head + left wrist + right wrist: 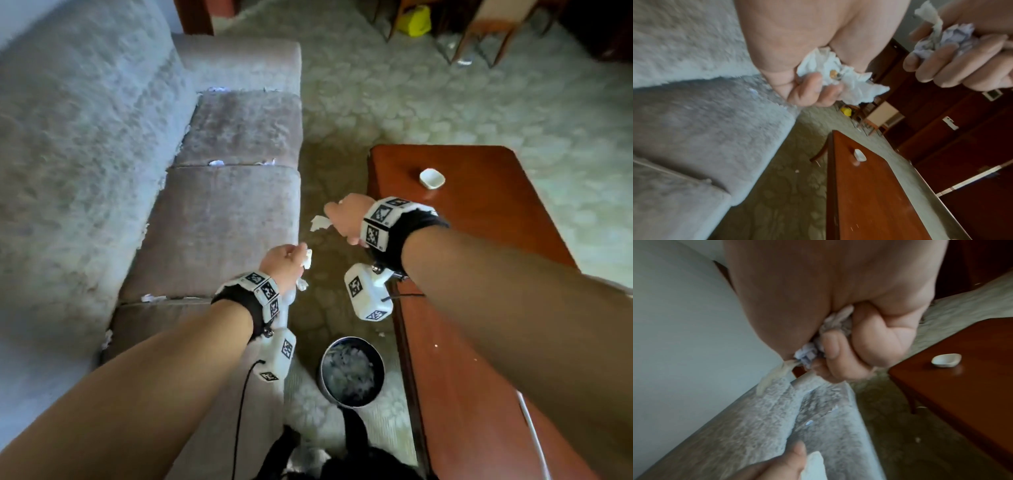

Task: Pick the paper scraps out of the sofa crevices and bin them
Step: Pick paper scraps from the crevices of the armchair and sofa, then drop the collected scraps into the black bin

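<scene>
My left hand [286, 262] hovers past the front edge of the grey sofa [222, 212], fingers curled round crumpled white paper scraps [840, 78]. My right hand [344, 217] hangs over the carpet gap beside it and grips its own wad of scraps [807, 353], a torn piece [320, 222] sticking out. More scraps [215, 163] poke from the seams between seat cushions, further ones [215, 89] by the armrest and one [150, 297] near my left forearm. The round metal bin [351, 371] stands on the floor below both hands, holding white paper.
A red-brown wooden coffee table [479, 274] runs along the right, with a small white dish [432, 178] on it. Pale patterned carpet [411, 102] fills the floor. Chairs and a yellow object [414, 20] stand at the far end. A tiny scrap [381, 334] lies beside the table.
</scene>
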Motion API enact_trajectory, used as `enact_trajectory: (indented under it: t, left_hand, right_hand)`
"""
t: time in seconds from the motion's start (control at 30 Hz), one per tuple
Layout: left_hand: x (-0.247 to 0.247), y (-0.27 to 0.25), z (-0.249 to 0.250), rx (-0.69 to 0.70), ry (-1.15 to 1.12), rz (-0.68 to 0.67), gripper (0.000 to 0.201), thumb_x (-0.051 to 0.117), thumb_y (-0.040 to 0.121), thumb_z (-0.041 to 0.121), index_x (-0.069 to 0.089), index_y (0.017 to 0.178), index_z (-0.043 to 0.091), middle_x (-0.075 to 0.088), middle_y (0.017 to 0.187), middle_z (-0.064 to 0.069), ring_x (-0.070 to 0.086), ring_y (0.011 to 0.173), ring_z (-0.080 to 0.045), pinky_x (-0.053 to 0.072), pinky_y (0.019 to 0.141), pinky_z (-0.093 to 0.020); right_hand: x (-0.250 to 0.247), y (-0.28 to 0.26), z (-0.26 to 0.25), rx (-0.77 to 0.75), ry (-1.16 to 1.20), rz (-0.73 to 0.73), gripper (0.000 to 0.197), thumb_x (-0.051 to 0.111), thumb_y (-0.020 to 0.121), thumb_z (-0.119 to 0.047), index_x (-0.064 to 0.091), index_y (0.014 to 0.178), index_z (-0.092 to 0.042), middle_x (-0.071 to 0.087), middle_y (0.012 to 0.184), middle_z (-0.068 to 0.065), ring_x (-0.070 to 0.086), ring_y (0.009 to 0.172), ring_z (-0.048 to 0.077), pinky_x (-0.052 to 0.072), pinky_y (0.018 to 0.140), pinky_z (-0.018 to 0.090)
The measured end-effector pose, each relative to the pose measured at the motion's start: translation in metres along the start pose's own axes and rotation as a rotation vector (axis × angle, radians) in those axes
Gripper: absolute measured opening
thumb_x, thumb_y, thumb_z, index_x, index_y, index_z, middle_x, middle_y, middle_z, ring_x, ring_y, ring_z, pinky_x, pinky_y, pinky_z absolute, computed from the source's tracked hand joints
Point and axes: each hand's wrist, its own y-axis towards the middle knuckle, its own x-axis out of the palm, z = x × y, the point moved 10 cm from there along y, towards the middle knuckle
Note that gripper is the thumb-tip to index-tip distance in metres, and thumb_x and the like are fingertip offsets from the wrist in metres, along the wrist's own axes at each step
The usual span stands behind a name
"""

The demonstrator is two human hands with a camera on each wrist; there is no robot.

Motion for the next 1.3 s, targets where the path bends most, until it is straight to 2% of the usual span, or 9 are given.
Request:
enact_trajectory:
  t: [0.17,0.4,0.5,0.7,0.83,0.97,1.03,1.17,1.3]
  left_hand:
    - [0.126,-0.019,0.007,0.017,0.130,-0.201,0.045,0.044,0.095,0.042,0.056,0.062,0.013,0.053,0.049,-0.002,0.053,0.041,-0.017,0.044,0.054,-0.029]
    - [0.225,-0.050,-0.021,-0.027,0.246,-0.239,0.050,0.042,0.096,0.042,0.068,0.086,0.000,0.065,0.072,-0.016,0.060,0.068,-0.029,0.050,0.065,-0.035]
    - [0.240,-0.055,-0.040,-0.066,0.243,-0.222,0.044,0.042,0.097,0.039,0.066,0.084,0.005,0.069,0.082,-0.021,0.065,0.073,-0.033,0.052,0.065,-0.035]
    - [0.249,-0.044,-0.088,-0.232,0.135,-0.239,0.040,0.039,0.097,0.045,0.062,0.088,0.013,0.053,0.058,-0.003,0.056,0.037,-0.008,0.028,0.034,-0.016]
    - [0.247,-0.019,-0.109,-0.268,0.082,-0.221,0.040,0.038,0.098,0.042,0.059,0.085,0.011,0.053,0.064,-0.005,0.067,0.061,-0.026,0.028,0.037,-0.017]
    - [0.255,0.007,-0.137,-0.368,-0.003,-0.269,0.040,0.038,0.098,0.034,0.061,0.115,0.006,0.058,0.082,-0.016,0.068,0.085,-0.034,0.029,0.035,-0.012]
    - [0.267,0.024,-0.156,-0.405,-0.042,-0.317,0.034,0.039,0.096,0.027,0.061,0.111,0.005,0.053,0.073,-0.005,0.068,0.081,-0.036,0.025,0.032,-0.010]
    - [0.294,0.049,-0.200,-0.437,-0.028,-0.341,0.015,0.047,0.090,0.019,0.061,0.089,0.014,0.062,0.087,-0.005,0.060,0.069,-0.024,0.037,0.045,-0.017]
    - [0.326,0.050,-0.246,-0.564,-0.180,-0.380,0.013,0.058,0.091,0.016,0.062,0.079,0.017,0.060,0.087,-0.004,0.057,0.077,-0.014,0.053,0.083,-0.038]
  right_hand:
    - [0.013,-0.028,0.127,0.084,0.165,-0.045,0.034,0.044,0.098,-0.036,0.043,0.068,-0.019,0.051,0.068,0.000,0.048,0.051,0.010,0.038,0.034,0.018]
    - [0.073,-0.060,0.259,0.198,0.335,-0.276,0.041,0.040,0.094,-0.048,0.046,0.079,-0.011,0.047,0.060,0.008,0.039,0.044,0.019,0.031,0.040,0.020]
    - [0.095,-0.061,0.278,0.137,0.303,-0.306,0.051,0.034,0.097,-0.054,0.042,0.068,-0.012,0.043,0.056,0.006,0.037,0.041,0.018,0.030,0.040,0.019]
    - [0.146,-0.039,0.287,0.086,0.361,-0.285,0.051,0.032,0.099,-0.052,0.046,0.075,-0.010,0.051,0.064,0.008,0.049,0.053,0.022,0.039,0.052,0.027]
    - [0.180,-0.022,0.291,0.147,0.454,-0.301,0.038,0.035,0.100,-0.043,0.042,0.075,-0.015,0.050,0.069,0.008,0.051,0.053,0.019,0.041,0.053,0.028]
    - [0.206,0.002,0.295,0.190,0.493,-0.286,0.034,0.036,0.099,-0.035,0.042,0.076,-0.011,0.043,0.069,0.012,0.046,0.051,0.020,0.039,0.051,0.027]
    - [0.221,0.017,0.298,0.191,0.489,-0.285,0.035,0.035,0.100,-0.034,0.043,0.077,-0.009,0.043,0.072,0.015,0.046,0.048,0.020,0.038,0.048,0.025]
    - [0.260,0.043,0.313,0.194,0.494,-0.299,0.032,0.036,0.099,-0.029,0.044,0.077,-0.007,0.040,0.070,0.017,0.037,0.045,0.020,0.028,0.035,0.016]
    - [0.306,0.058,0.338,0.224,0.489,-0.325,0.032,0.039,0.100,-0.034,0.047,0.084,-0.008,0.044,0.074,0.016,0.039,0.054,0.021,0.028,0.040,0.022]
